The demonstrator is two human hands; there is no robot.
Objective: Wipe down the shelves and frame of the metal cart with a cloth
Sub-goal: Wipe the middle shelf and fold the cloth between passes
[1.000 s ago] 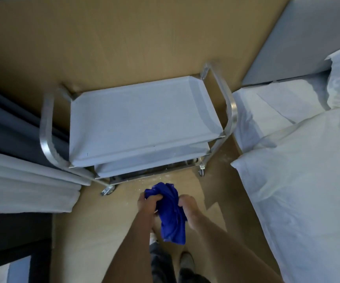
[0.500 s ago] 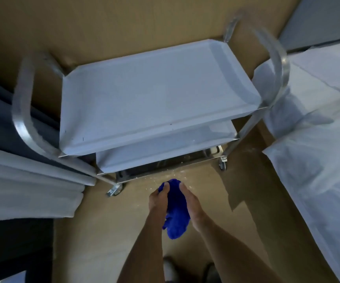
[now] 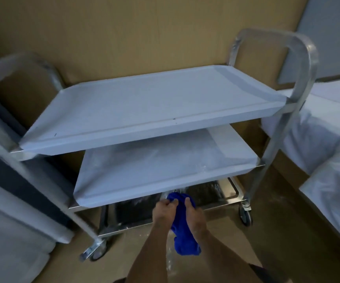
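Both hands grip one blue cloth (image 3: 182, 231) at the front edge of the metal cart (image 3: 299, 82), just in front of its lowest shelf (image 3: 229, 193). The left hand (image 3: 164, 212) is curled closed on the cloth's upper left part, and the right hand (image 3: 193, 214) is closed on its right side, with the loose end hanging down between the forearms. Above the hands sit the middle shelf (image 3: 165, 170) and the top shelf (image 3: 154, 105), both bare and pale. A caster wheel (image 3: 245, 216) stands on the tan floor (image 3: 277, 231) to the right. White bedding (image 3: 332, 160) lies beside the cart's right handle; grey and white curtains (image 3: 12, 221) hang at the left.
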